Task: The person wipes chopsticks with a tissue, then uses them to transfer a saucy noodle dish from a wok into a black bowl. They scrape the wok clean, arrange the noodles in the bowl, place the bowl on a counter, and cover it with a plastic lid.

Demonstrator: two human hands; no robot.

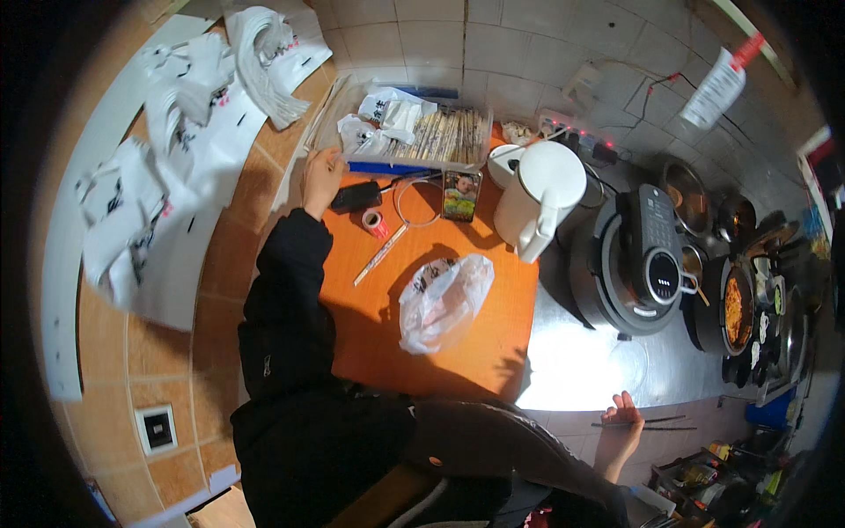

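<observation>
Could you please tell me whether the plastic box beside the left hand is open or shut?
Open: no lid shows over the plastic box, and the wrapped sticks and white packets lie uncovered inside it.

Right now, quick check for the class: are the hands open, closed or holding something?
Left hand: at the near-left corner of the plastic bin; whether it grips cannot be told.
Right hand: closed, holding dark chopsticks.
</observation>
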